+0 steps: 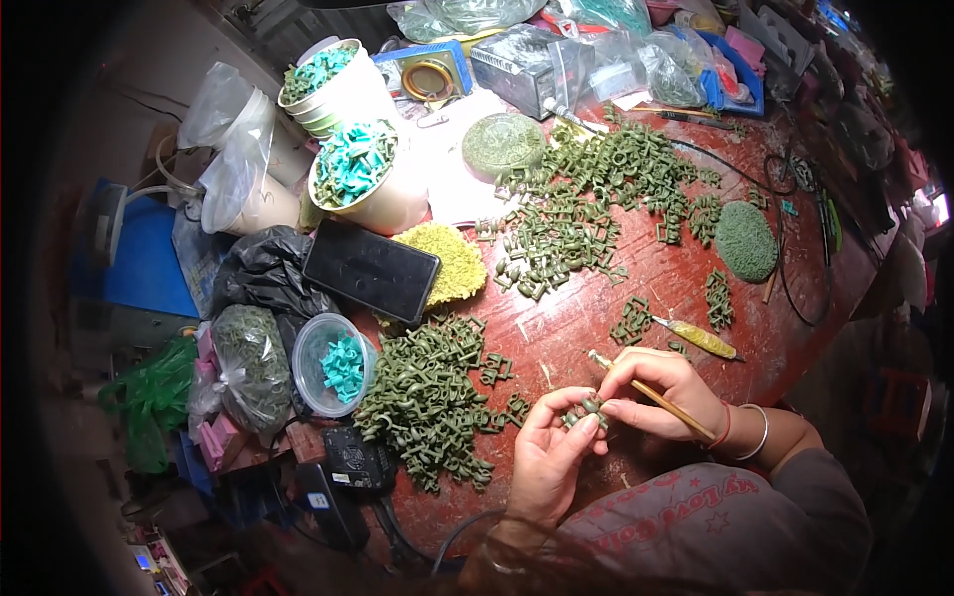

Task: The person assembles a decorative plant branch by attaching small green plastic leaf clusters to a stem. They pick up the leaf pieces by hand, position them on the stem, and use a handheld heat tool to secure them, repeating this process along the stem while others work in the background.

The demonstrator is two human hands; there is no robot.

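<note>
My left hand (553, 442) pinches a small green ring-like piece (590, 406) between thumb and fingers, over the table's near edge. Close against it, my right hand (664, 382) grips a slim wooden-handled tool (651, 395), whose pale tip points up and to the left, away from the piece. The right fingertips touch the green piece too; its exact shape is partly hidden by my fingers. A tool with a yellow wrapped grip (701, 339) lies just beyond my right hand. A heap of similar green pieces (422, 397) spreads left of my left hand.
Another large green heap (606, 189) covers the far middle of the red table (556, 333). Around it are a round green pad (745, 241) and a cable (780, 238). Leftward sit a black phone (371, 270), yellow sponge (459, 260), plastic tub (301, 370) and filled buckets (388, 204).
</note>
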